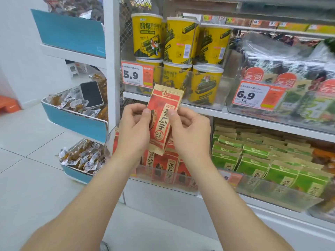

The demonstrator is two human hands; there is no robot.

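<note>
**Red Packet Held Up Before the Snack Shelf**

A white shelf (253, 122) filled the right of the view. A side rack (72, 124) of blue-fronted bins stood at its left end, heaped with small clear-wrapped snacks. On the upper tier, seaweed packs (282, 69) lay in a clear tray to the right of the stacked yellow tubs (178, 40). On the tier below, green packets (253, 163) stood in rows beside a clear bin of shelved red packets (163, 169).

Both forearms reached in from the bottom edge. The left hand (133, 131) and the right hand (190, 133) met in front of the shelf, just above that bin. Between them they gripped one red packet (161, 122), upright and tilted slightly to the right. The left fingers (147, 114) pinched its left edge and the right fingers (172, 115) curled round its right edge, thumbs on the printed face.

A dark phone (91, 94) lay in the rack's middle bin. Price tags reading 5.9 (136, 74) and 6.9 (253, 96) hung on the upper trays.
</note>
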